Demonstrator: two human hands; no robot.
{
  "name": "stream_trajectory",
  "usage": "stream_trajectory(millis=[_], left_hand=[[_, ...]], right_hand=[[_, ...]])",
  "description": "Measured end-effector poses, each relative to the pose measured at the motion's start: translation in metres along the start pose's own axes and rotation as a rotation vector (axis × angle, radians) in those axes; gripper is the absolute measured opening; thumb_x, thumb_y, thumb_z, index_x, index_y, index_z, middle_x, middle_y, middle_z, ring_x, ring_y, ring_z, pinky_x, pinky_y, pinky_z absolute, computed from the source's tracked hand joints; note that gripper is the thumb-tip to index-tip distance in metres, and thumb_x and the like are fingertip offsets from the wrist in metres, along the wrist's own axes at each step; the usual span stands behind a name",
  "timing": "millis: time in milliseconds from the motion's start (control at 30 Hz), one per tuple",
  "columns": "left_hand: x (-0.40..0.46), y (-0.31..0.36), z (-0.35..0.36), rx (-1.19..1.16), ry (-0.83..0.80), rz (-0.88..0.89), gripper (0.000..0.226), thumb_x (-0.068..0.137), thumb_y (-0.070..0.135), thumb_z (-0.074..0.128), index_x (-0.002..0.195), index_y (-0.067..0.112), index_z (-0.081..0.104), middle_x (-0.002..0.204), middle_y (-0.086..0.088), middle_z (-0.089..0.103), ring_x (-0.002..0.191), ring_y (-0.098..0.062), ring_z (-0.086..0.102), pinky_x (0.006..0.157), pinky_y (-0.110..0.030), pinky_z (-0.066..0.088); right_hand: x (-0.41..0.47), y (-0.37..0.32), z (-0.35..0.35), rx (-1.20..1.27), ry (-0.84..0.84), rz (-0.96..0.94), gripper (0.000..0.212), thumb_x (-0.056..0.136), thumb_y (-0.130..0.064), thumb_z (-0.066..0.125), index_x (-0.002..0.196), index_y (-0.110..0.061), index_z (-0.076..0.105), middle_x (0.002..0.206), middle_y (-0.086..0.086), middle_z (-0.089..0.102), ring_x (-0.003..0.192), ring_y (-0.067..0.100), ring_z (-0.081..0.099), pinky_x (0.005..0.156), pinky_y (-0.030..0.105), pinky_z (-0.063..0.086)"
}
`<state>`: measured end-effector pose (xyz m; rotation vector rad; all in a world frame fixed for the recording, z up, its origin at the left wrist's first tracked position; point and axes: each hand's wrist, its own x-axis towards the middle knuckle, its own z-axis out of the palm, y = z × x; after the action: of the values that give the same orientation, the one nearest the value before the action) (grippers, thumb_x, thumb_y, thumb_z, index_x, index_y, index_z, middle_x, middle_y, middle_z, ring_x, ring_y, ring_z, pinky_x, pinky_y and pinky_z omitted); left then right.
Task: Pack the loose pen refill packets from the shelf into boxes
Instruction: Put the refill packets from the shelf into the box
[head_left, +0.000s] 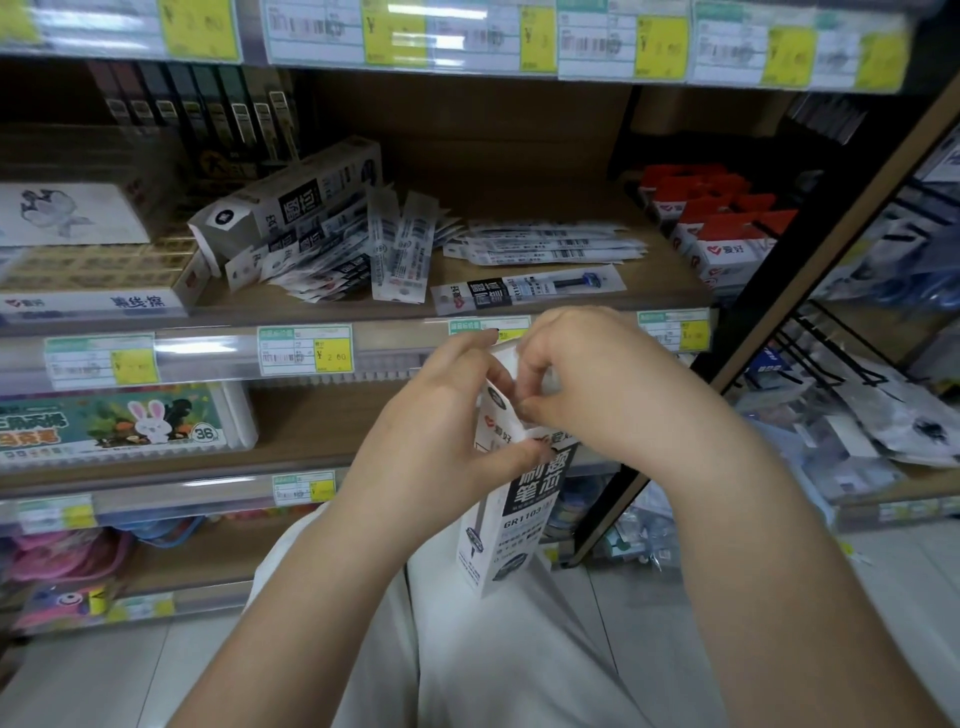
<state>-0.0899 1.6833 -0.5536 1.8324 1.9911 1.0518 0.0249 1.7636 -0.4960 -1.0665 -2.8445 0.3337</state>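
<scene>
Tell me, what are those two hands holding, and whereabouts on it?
A white refill box, held upright at its top end: the left hand grips its upper side, and the right hand pinches the top flaps.

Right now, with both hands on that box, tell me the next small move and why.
Probably finish working the top flap of the box: the left hand grips its upper part and the right hand pinches the flap. Loose packets lie waiting on the shelf.

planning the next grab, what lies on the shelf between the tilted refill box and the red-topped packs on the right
In the head view, loose refill packets lie between the refill box and the red-topped packs, fanned and stacked.
</scene>
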Motion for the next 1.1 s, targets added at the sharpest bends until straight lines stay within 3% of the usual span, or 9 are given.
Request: stream_trajectory(millis=[100,233,333,533,633,800,900,967,1100], left_hand=[[0.000,-0.002,0.001,0.020,-0.002,0.016,0.041,0.067,0.043,0.074,0.095,0.025,0.050,0.137,0.008,0.044,0.118,-0.003,0.042,0.087,-0.018,0.034],[-0.004,-0.004,-0.001,-0.011,0.019,0.000,0.039,0.067,0.038,0.075,0.091,0.027,0.046,0.130,0.014,0.041,0.110,0.006,0.038,0.079,-0.006,0.028],[-0.005,-0.009,-0.005,-0.029,0.041,-0.035,0.041,0.065,0.036,0.078,0.088,0.028,0.046,0.120,0.019,0.040,0.098,0.012,0.036,0.078,0.005,0.026],[-0.004,-0.007,-0.005,-0.032,0.020,-0.022,0.040,0.065,0.037,0.077,0.088,0.028,0.046,0.121,0.019,0.039,0.100,0.011,0.037,0.078,0.004,0.026],[-0.003,-0.008,-0.005,-0.022,0.028,-0.020,0.039,0.064,0.041,0.074,0.088,0.030,0.045,0.130,0.014,0.042,0.114,0.002,0.040,0.080,-0.008,0.028],[-0.004,-0.010,-0.003,-0.012,0.041,-0.005,0.041,0.065,0.038,0.077,0.089,0.029,0.045,0.138,0.006,0.044,0.119,-0.004,0.041,0.083,-0.011,0.029],[-0.005,-0.010,-0.003,-0.007,0.045,0.000,0.041,0.064,0.038,0.078,0.090,0.028,0.047,0.139,0.006,0.044,0.120,-0.003,0.040,0.084,-0.012,0.028],[-0.004,-0.010,-0.002,-0.008,0.040,0.006,0.042,0.064,0.038,0.078,0.091,0.027,0.048,0.139,0.006,0.044,0.119,0.000,0.037,0.083,-0.009,0.027],[-0.005,-0.012,-0.001,-0.017,0.044,0.005,0.043,0.064,0.033,0.080,0.093,0.025,0.048,0.137,0.005,0.044,0.117,0.000,0.038,0.083,0.006,0.020]], right_hand=[[0.004,-0.003,0.006,0.057,0.016,-0.012,0.009,0.082,-0.017,0.060,0.080,-0.015,0.069,0.086,0.003,0.066,0.085,0.022,0.062,0.079,0.035,0.050],[-0.001,0.001,-0.006,0.032,-0.034,0.007,0.008,0.082,-0.022,0.061,0.080,-0.018,0.068,0.087,0.001,0.067,0.087,0.022,0.062,0.081,0.037,0.050],[-0.006,0.005,-0.019,0.062,0.042,0.031,0.008,0.081,-0.021,0.063,0.083,-0.019,0.071,0.092,0.001,0.068,0.091,0.021,0.062,0.084,0.038,0.050],[-0.003,-0.001,-0.019,0.036,-0.063,0.127,0.014,0.077,-0.029,0.070,0.064,-0.031,0.066,0.106,-0.006,0.064,0.107,0.013,0.053,0.093,0.041,0.047],[0.001,-0.005,-0.016,-0.016,-0.067,0.127,0.022,0.075,-0.033,0.072,0.056,-0.032,0.060,0.104,-0.007,0.063,0.103,0.015,0.055,0.089,0.039,0.049],[0.009,-0.008,-0.010,-0.074,-0.061,0.123,0.030,0.077,-0.029,0.070,0.052,-0.030,0.053,0.102,-0.005,0.061,0.096,0.019,0.057,0.082,0.032,0.049],[0.013,-0.010,-0.006,-0.104,-0.075,0.110,0.031,0.079,-0.027,0.069,0.054,-0.029,0.050,0.105,-0.002,0.061,0.093,0.019,0.055,0.075,0.028,0.045],[0.011,-0.011,-0.010,-0.108,-0.138,0.120,0.027,0.080,-0.027,0.067,0.058,-0.028,0.052,0.104,-0.001,0.061,0.096,0.021,0.056,0.082,0.032,0.049],[0.007,-0.007,-0.011,-0.091,-0.108,0.038,0.007,0.083,-0.023,0.061,0.082,-0.019,0.067,0.084,0.000,0.061,0.085,0.022,0.061,0.079,0.035,0.052]])
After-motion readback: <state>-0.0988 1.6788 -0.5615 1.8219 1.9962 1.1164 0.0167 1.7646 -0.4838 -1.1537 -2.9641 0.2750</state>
